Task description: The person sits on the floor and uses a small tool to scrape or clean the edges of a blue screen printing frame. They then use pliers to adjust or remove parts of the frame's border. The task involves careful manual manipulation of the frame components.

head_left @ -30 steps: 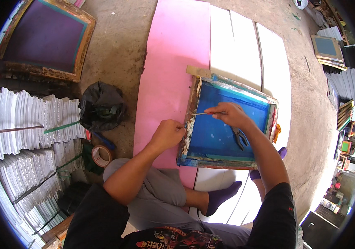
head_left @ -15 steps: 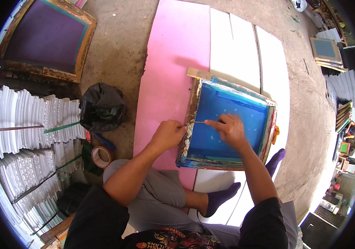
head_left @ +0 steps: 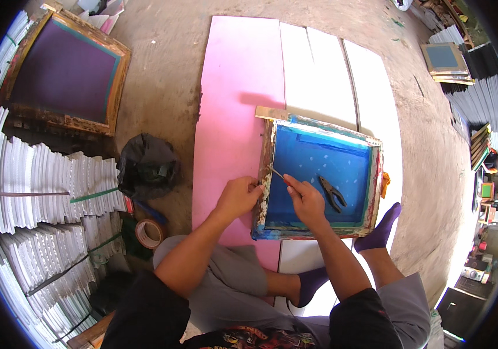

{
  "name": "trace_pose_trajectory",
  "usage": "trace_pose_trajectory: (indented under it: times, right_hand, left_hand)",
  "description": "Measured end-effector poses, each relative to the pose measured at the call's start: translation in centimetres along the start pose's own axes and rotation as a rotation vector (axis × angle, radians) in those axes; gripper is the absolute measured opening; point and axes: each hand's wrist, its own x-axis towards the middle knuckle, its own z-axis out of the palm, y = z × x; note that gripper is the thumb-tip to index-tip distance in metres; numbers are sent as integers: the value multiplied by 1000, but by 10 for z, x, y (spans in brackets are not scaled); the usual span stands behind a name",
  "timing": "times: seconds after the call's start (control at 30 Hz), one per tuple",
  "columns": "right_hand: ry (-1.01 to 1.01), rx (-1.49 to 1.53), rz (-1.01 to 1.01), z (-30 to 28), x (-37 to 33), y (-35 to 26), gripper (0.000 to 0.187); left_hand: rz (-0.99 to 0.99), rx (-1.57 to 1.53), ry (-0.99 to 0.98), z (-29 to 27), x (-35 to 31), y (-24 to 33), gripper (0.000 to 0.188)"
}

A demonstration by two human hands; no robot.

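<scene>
A wooden screen-printing frame (head_left: 269, 152) with blue mesh lies on pink and white sheets in front of me. My left hand (head_left: 238, 196) presses on the frame's left edge, fingers closed against it. My right hand (head_left: 306, 199) rests over the blue mesh and pinches a thin stick-like tool (head_left: 276, 173) whose tip points at the left inner edge. A pair of pliers (head_left: 333, 194) lies on the mesh just right of my right hand.
A pink sheet (head_left: 231, 104) and white sheets (head_left: 330, 75) cover the concrete floor. A purple-meshed frame (head_left: 62, 72) lies far left above stacks of white sheets (head_left: 45, 192). A black bag (head_left: 147, 166) and a tape roll (head_left: 149, 233) sit near my left knee.
My right hand has drawn back from the middle of the mesh toward the frame's left edge, now holding the thin tool there. The pliers have become visible. My left hand stayed put.
</scene>
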Motion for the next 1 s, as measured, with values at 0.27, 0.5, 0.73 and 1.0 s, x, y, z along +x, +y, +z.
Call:
trace_pose_trajectory:
  times: [0.27,0.5,0.73,1.0]
  right_hand:
    - [21,-14,47,3,23,-1,34]
    - [108,91,161,11,16,8,44]
    - [-52,-16,366,1,-7,9,59]
    - [128,21,100,12,12,-5,44]
  left_hand:
    - [3,-11,-27,-2,1,0,35]
    - [9,-42,-44,-4,-2,10,36]
    - [97,-150,-79,-4,-3,17,56]
    - [142,-138,-87,-2,1,10,68]
